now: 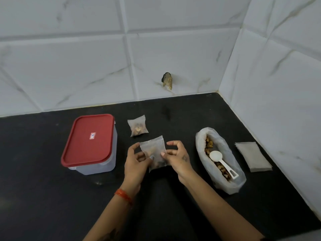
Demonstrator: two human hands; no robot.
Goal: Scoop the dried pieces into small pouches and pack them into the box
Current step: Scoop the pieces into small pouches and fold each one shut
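Pouch (153, 152) pinched between both hands, near box (90, 145).

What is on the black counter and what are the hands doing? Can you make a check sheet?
Surface: black counter, a few faint smudges.
Job's things: box with red lid shut; filled pouch lying behind the hands; big bag of dried pieces open, white scoop resting inside; stack of empty pouches to the right of the bag.
Clutter: nothing seen.
Grip: left hand and right hand both pinch a held pouch above the counter.
Cables: nothing seen.
Surroundings: white tiled wall with a chipped hole.
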